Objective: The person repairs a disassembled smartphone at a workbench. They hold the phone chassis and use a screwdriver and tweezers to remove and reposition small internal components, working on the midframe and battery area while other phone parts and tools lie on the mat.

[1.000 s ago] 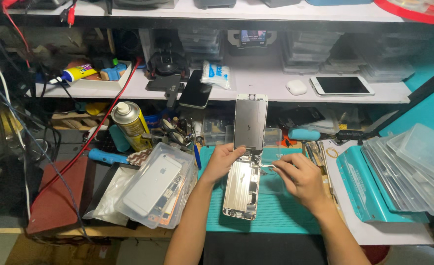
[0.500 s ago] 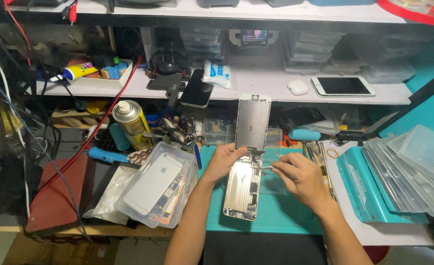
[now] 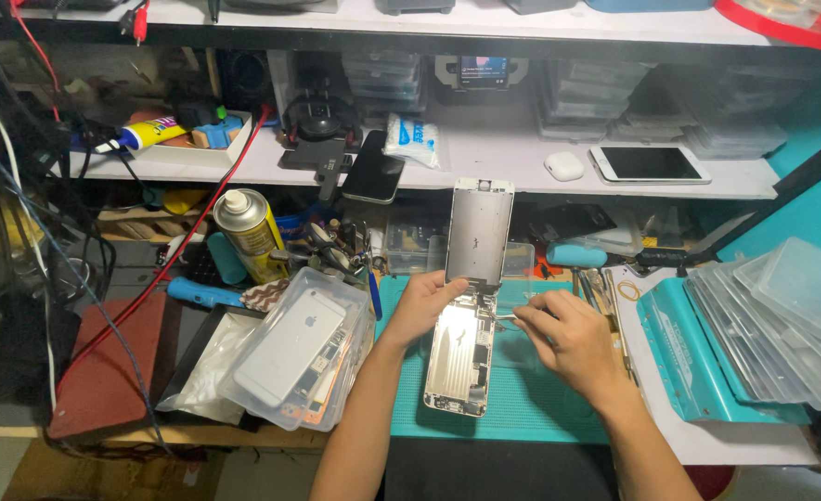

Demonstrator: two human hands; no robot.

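An opened phone body (image 3: 459, 362) lies on a teal work mat (image 3: 522, 408), its insides facing up. Its screen panel (image 3: 478, 232) stands tilted up from the phone's far end. My left hand (image 3: 426, 304) rests on the phone's upper left edge, fingers at the base of the raised panel. To the right, my right hand (image 3: 566, 336) grips a thin metal tool (image 3: 503, 318), probably tweezers, whose tip points at the phone's upper inside.
A clear box with a silver phone shell (image 3: 291, 343) sits left of the mat. Behind it stand a yellow spray can (image 3: 250, 232) and a blue-handled tool (image 3: 204, 294). Clear trays (image 3: 782, 320) are stacked at right. The shelf holds a white phone (image 3: 650, 163) and a dark phone (image 3: 373, 172).
Both hands stay on the phone with only slight finger shifts. The raised panel and the phone body have not visibly moved.
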